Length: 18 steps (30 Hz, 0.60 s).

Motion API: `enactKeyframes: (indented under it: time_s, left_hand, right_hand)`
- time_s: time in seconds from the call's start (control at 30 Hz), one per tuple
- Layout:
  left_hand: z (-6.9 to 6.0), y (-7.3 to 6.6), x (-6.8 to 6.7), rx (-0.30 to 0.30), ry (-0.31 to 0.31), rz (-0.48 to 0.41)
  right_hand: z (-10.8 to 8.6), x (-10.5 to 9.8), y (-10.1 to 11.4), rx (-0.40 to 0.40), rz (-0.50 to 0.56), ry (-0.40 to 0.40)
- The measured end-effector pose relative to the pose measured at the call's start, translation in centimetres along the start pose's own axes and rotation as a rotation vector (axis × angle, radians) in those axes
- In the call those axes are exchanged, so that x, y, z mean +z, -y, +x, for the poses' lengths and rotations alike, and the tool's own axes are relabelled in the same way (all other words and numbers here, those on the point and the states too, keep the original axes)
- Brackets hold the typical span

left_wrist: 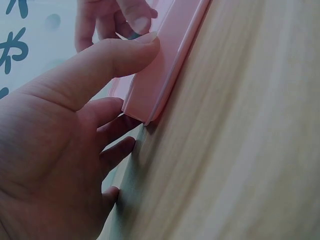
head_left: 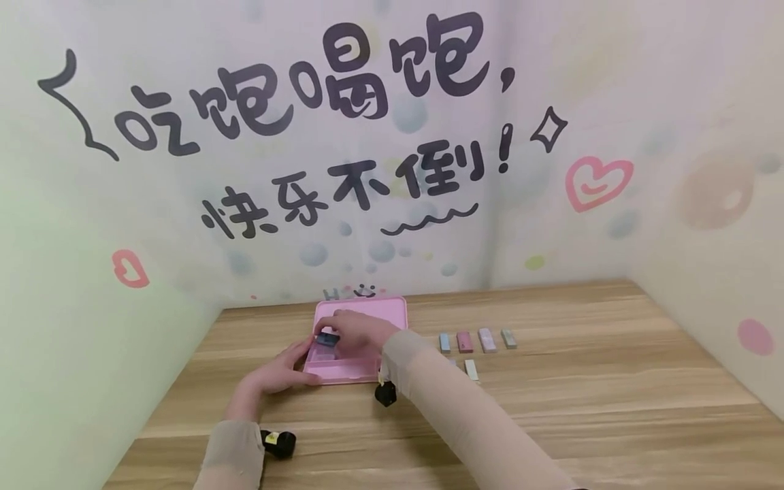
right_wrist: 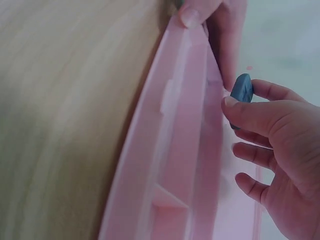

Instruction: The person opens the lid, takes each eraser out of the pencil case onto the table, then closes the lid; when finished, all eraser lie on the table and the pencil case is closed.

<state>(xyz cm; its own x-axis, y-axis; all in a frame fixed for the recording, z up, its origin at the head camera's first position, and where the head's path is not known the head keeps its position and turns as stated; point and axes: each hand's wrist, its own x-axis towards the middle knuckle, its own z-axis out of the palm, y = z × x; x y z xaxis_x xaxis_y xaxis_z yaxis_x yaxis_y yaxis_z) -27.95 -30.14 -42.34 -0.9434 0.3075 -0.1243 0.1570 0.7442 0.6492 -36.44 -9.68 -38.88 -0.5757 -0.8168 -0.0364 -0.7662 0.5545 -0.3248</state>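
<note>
Right fingers (right_wrist: 272, 90) pinch dark-blue rectangular block (right_wrist: 241, 89) above pink rectangular plastic case (head_left: 350, 370) | left fingers (left_wrist: 104, 109) spread, touching case | step: apparently placing; next needs alignment

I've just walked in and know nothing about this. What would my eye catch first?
Probably the big black lettering across the back wall. Next, the open pink case on the wood-grain table, with the right hand holding a dark blue block above it. To its right stands a neat row of four small pastel blocks.
</note>
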Motion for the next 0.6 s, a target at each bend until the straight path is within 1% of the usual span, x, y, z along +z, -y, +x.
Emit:
enactKeyframes:
  time_s: [0.13, 0.27, 0.4, 0.6]
  left_hand:
    - [0.0, -0.1, 0.0, -0.007, -0.005, 0.012]
    - [-0.2, -0.1, 0.0, -0.004, -0.007, 0.004]
    - [-0.2, -0.2, 0.0, -0.002, -0.006, -0.004]
    - [0.0, -0.2, 0.1, -0.012, -0.001, -0.010]
  right_hand:
    - [-0.5, -0.6, -0.2, -0.003, 0.092, -0.017]
    - [-0.9, -1.0, -0.4, 0.024, 0.137, -0.021]
    - [-1.0, -1.0, -0.7, 0.044, 0.161, -0.024]
    - [-1.2, -1.3, -1.6, 0.016, 0.140, -0.060]
